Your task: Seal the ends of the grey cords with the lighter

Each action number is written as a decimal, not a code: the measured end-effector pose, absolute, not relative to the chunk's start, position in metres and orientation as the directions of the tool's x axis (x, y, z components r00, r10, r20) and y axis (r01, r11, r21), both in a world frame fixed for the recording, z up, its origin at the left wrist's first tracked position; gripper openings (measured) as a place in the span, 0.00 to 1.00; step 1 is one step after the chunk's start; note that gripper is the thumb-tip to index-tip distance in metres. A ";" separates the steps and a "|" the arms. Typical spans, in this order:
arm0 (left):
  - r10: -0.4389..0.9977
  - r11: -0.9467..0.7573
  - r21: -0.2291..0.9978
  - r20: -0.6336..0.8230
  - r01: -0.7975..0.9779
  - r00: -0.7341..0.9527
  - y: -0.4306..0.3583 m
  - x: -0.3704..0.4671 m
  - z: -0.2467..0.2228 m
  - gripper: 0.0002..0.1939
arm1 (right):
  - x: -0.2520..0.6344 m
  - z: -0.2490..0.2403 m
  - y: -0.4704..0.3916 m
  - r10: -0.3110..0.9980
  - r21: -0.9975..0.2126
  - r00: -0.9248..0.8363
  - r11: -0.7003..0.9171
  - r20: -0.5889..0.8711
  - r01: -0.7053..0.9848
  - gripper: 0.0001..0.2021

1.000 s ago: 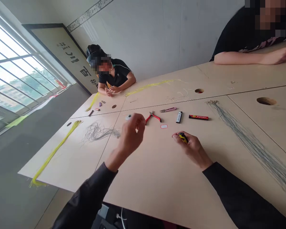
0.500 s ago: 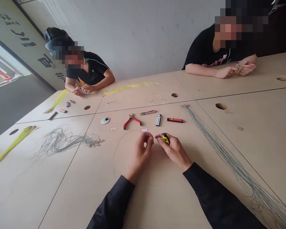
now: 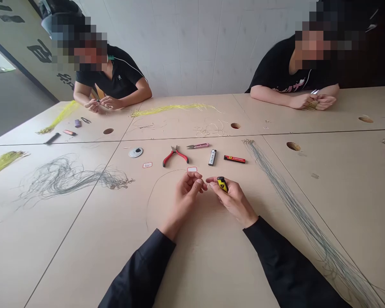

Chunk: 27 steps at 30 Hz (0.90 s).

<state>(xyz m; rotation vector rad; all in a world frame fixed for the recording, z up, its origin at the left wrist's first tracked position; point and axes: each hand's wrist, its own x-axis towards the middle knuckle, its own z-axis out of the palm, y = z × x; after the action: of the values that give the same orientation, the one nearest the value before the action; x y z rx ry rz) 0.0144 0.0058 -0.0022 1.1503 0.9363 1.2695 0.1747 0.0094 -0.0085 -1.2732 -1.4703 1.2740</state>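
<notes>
My left hand is pinched, thumb against forefinger. A thin dark cord curves over the table from behind that hand, so it seems to be what the fingers hold, with a tiny end showing at the fingertips. My right hand is wrapped round a yellow and black lighter. Its thumb and forefinger come close to the left fingertips. Just beyond the hands lie a small red-edged label, red-handled pliers, pink thread snips, a white lighter and a red lighter.
Grey-green cord bundles lie to the right and left. Yellow cords lie farther back. A round silver disc is left of the pliers. Round holes pierce the table. Two people sit opposite, handling small items.
The view has tilted and shifted slightly. My hands stay close together, and the left fingers have turned a little, the thumb now more visible. The lighter remains in my right hand.
</notes>
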 end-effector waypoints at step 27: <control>0.995 -0.082 0.987 0.074 0.135 0.067 0.004 0.017 -0.015 0.11 | 0.177 -0.007 0.009 0.986 -0.980 -0.169 0.021 -0.013 0.199 0.17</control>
<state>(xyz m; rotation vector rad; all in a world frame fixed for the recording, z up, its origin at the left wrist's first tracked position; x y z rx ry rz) 0.0165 0.0041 -0.0155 1.3976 1.2259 1.1517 0.1769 0.0094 -0.0075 -1.2688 -1.4877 1.2299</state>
